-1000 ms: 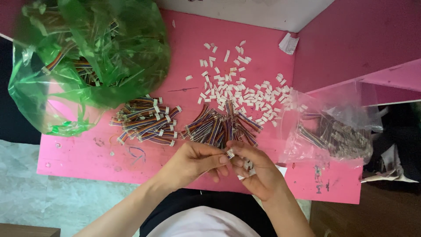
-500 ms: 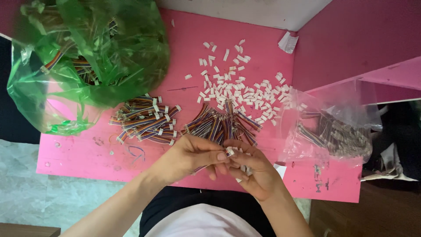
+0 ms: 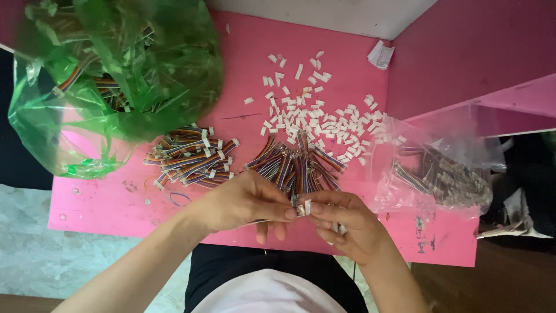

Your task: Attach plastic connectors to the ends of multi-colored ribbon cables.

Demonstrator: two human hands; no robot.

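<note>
Down at the near edge of the pink table (image 3: 104, 203), the person's two hands met over the work. The left hand (image 3: 246, 203) had its thumb and forefinger pressed together on the end of a thin multicoloured wire lead (image 3: 296, 204), and the right hand (image 3: 347, 223) pinched a small white connector (image 3: 307, 207) between thumb and fingertip, held right against the end of that lead, so the two pieces touched between the fingertips. The remaining fingers of the right hand were curled, with something pale showing among them that was too small to make out. Just beyond the hands lay a fanned bundle of rainbow wires (image 3: 295, 165), its near ends reaching almost to the fingers. Farther out, a loose scatter of white connectors (image 3: 313, 113) spread across the middle of the table. To the left of the fanned bundle sat a second heap of wires with white plugs fitted (image 3: 191, 156). A large green plastic bag (image 3: 116, 75) stuffed with more wires covered the far left corner, and a clear plastic bag (image 3: 440, 168) holding wire bundles rested at the right edge. A crumpled white scrap (image 3: 380, 55) lay near the far side.
</note>
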